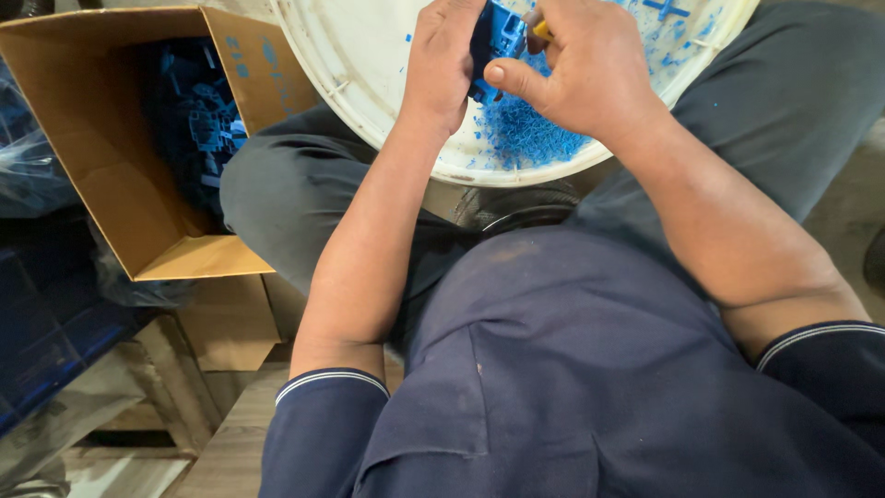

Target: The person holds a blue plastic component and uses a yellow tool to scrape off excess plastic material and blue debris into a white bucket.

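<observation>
My left hand (444, 57) grips a blue moulded plastic part (498, 37) over a white round basin (369, 65) that rests on my lap. My right hand (576, 69) is closed on a small tool with a yellow handle (542, 30), its tip against the blue part. A heap of blue plastic shavings (527, 134) lies in the basin right under my hands. A loose blue offcut (666, 9) lies further back in the basin.
An open cardboard box (111, 175) stands to my left, holding several blue plastic parts (198, 120). Clear plastic bags (28, 166) lie at the far left, and wooden boards (184, 406) and a dark blue crate (41, 341) sit below the box.
</observation>
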